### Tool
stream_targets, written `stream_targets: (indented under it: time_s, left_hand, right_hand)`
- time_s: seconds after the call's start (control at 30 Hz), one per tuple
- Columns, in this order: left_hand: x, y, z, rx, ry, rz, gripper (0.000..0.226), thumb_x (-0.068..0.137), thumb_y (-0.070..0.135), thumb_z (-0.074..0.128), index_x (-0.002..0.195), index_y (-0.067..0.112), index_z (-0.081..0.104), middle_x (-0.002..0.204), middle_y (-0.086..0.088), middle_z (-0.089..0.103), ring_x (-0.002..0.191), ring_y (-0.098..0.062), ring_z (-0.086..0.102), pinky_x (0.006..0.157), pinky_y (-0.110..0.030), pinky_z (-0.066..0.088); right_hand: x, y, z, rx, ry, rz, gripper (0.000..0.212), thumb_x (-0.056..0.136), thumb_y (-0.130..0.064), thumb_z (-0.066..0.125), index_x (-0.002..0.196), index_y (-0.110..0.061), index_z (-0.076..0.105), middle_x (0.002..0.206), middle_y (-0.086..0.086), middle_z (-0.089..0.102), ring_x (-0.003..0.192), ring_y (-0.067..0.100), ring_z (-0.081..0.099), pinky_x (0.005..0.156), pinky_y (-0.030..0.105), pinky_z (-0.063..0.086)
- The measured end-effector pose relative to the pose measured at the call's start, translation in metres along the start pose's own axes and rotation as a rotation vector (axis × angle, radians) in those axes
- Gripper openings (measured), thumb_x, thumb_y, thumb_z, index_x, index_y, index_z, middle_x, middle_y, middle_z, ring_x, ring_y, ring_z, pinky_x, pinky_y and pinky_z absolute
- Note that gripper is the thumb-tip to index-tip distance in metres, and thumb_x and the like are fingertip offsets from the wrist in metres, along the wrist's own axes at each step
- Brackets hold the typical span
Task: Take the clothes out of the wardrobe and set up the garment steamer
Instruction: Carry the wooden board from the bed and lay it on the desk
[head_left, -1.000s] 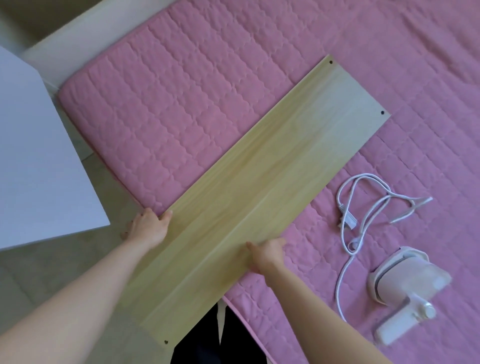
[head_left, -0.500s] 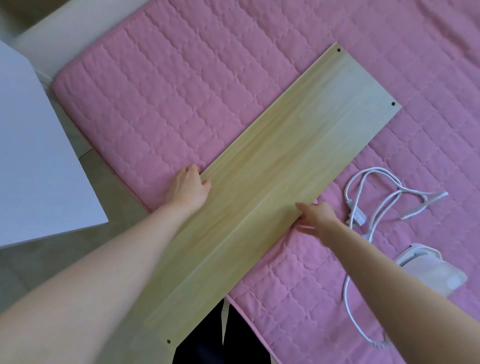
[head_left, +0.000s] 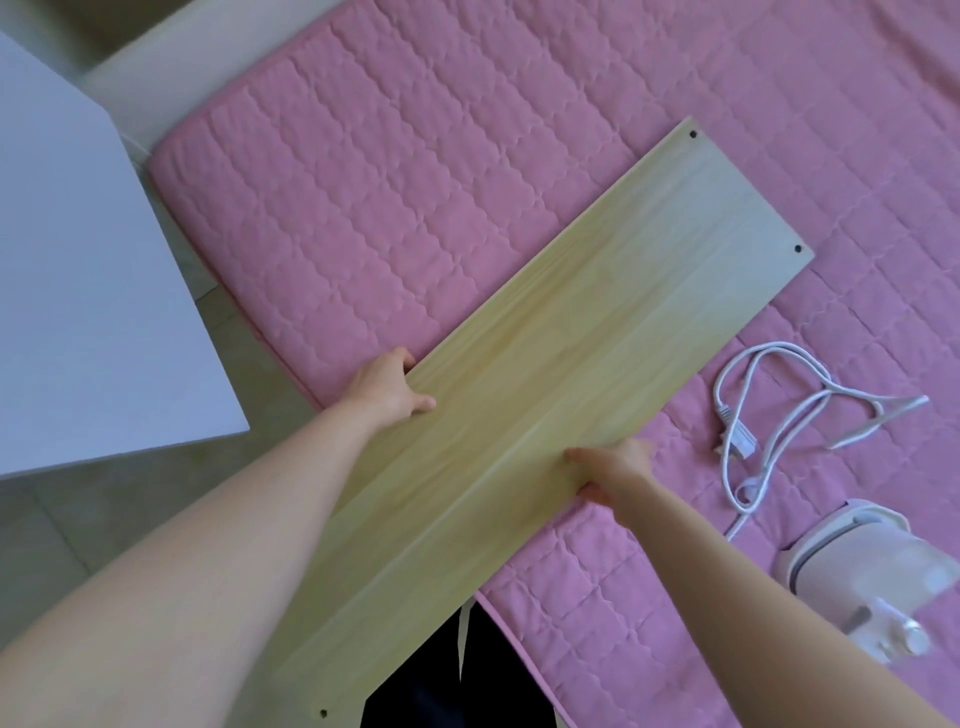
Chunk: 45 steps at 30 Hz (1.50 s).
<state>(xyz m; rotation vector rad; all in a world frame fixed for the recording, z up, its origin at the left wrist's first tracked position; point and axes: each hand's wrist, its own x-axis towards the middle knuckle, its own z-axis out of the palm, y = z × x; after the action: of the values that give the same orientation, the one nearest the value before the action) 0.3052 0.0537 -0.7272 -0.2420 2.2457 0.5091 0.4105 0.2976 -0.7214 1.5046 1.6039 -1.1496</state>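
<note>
Long pale wooden board (head_left: 561, 353) lies diagonally across the pink quilted mattress (head_left: 415, 182), far end up right on the bed, near end sticking out past the mattress edge over the floor (head_left: 67, 530). Small dark holes near the board's corners: two at the far end, one at the near corner. Left hand (head_left: 387, 389) grips the board's left long edge about midway, thumb on the top face, fingers curled over the edge. Right hand (head_left: 615, 467) grips the opposite long edge, thumb lying on top, fingers tucked underneath and mostly hidden. Both forearms bare, reaching in from the bottom of the view. Garment steamer (head_left: 872, 577), white handheld unit, lies on the mattress at lower right, well apart from the board, near the right forearm; slightly blurred, detail hard to read. Its white power cord (head_left: 753, 415) is looped loosely on the mattress just beyond it, plug lying beside the loops, between the steamer and the board's right edge, not touching the board. White flat panel (head_left: 88, 270), some furniture surface, fills the left side of the view beside the bed. Pale bed frame (head_left: 171, 62) edge visible at top left past the mattress corner. Dark clothing of the person (head_left: 441, 675) shows at bottom centre under the board's near end. No clothes or wardrobe identifiable in view.
</note>
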Motion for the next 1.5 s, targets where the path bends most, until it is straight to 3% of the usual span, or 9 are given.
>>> stream_targets:
  time_s: [0.13, 0.2, 0.37, 0.53, 0.8, 0.97, 1.17, 1.33, 1.5]
  left_hand:
    - [-0.026, -0.027, -0.001, -0.044, -0.036, -0.048, 0.051, 0.068, 0.029, 0.085, 0.110, 0.016, 0.059, 0.108, -0.004, 0.065, 0.097, -0.023, 0.059, 0.083, -0.031, 0.045]
    - [-0.043, -0.037, 0.000, -0.091, -0.018, -0.050, 0.048, 0.067, 0.026, 0.086, 0.105, 0.015, 0.058, 0.101, -0.003, 0.063, 0.091, -0.022, 0.057, 0.078, -0.029, 0.043]
    - [-0.088, -0.044, 0.003, -0.224, 0.090, 0.019, 0.041, 0.065, 0.019, 0.087, 0.090, 0.019, 0.054, 0.086, 0.001, 0.060, 0.082, -0.021, 0.057, 0.071, -0.030, 0.043]
    - [-0.133, -0.030, 0.006, -0.201, 0.231, 0.110, 0.040, 0.065, 0.020, 0.085, 0.085, 0.023, 0.050, 0.079, 0.010, 0.050, 0.077, -0.018, 0.052, 0.070, -0.033, 0.045]
    - [-0.184, -0.012, 0.026, -0.209, 0.337, 0.151, 0.031, 0.081, 0.016, 0.072, 0.101, 0.024, 0.050, 0.106, 0.004, 0.055, 0.094, -0.025, 0.059, 0.077, -0.044, 0.051]
    - [-0.195, -0.015, 0.031, -0.247, 0.332, 0.203, 0.032, 0.083, 0.010, 0.068, 0.106, 0.023, 0.050, 0.107, 0.005, 0.055, 0.094, -0.019, 0.059, 0.081, -0.041, 0.050]
    - [-0.208, -0.019, 0.034, -0.373, 0.274, 0.233, 0.037, 0.084, 0.019, 0.071, 0.115, 0.026, 0.052, 0.110, 0.014, 0.059, 0.099, -0.009, 0.056, 0.085, -0.026, 0.047]
    - [-0.233, -0.022, 0.051, -0.097, 0.352, 0.107, 0.037, 0.094, 0.024, 0.058, 0.129, 0.024, 0.048, 0.114, 0.003, 0.066, 0.097, -0.023, 0.064, 0.072, -0.032, 0.046]
    - [-0.251, -0.015, 0.055, -0.091, 0.360, 0.109, 0.029, 0.095, 0.027, 0.055, 0.124, 0.025, 0.051, 0.109, 0.004, 0.065, 0.093, -0.020, 0.063, 0.067, -0.030, 0.044]
  right_hand:
    - [-0.005, 0.034, 0.010, -0.055, -0.037, -0.086, 0.019, 0.068, -0.004, 0.060, 0.084, 0.002, 0.054, 0.095, 0.019, 0.058, 0.064, 0.030, 0.059, 0.064, 0.049, 0.059]
    - [-0.019, 0.039, 0.012, -0.106, -0.051, -0.138, 0.014, 0.062, -0.003, 0.057, 0.074, -0.001, 0.050, 0.081, 0.015, 0.053, 0.064, 0.023, 0.051, 0.056, 0.035, 0.047]
    - [-0.079, 0.024, 0.009, -0.482, -0.086, -0.454, 0.059, 0.083, -0.005, 0.060, 0.137, -0.005, 0.035, 0.135, 0.011, 0.035, 0.087, 0.015, 0.043, 0.065, 0.025, 0.036]
    - [-0.125, 0.001, 0.004, -0.758, -0.037, -1.070, 0.061, 0.082, 0.003, 0.054, 0.138, -0.010, 0.035, 0.138, 0.009, 0.032, 0.110, 0.027, 0.047, 0.081, 0.029, 0.040]
    - [-0.126, -0.040, -0.007, -1.332, 0.227, -1.645, 0.068, 0.076, -0.004, 0.066, 0.139, -0.011, 0.044, 0.140, 0.015, 0.046, 0.137, 0.043, 0.032, 0.108, 0.055, 0.032]
    - [-0.112, -0.046, -0.021, -1.521, 0.239, -1.694, 0.074, 0.061, -0.024, 0.087, 0.126, -0.013, 0.053, 0.122, 0.011, 0.055, 0.133, 0.035, 0.041, 0.110, 0.064, 0.018]
    - [-0.118, -0.057, -0.022, -1.572, 0.221, -1.771, 0.036, 0.074, -0.020, 0.077, 0.106, -0.018, 0.060, 0.089, 0.005, 0.054, 0.089, 0.033, 0.052, 0.100, 0.067, 0.033]
    - [-0.123, -0.065, -0.024, -1.648, 0.134, -1.783, 0.030, 0.076, -0.027, 0.077, 0.102, -0.022, 0.063, 0.088, 0.005, 0.057, 0.082, 0.033, 0.053, 0.086, 0.063, 0.043]
    - [-0.132, -0.059, -0.042, -1.689, 0.004, -1.684, 0.021, 0.097, -0.025, 0.050, 0.118, -0.032, 0.052, 0.097, -0.005, 0.057, 0.091, 0.027, 0.053, 0.094, 0.055, 0.032]
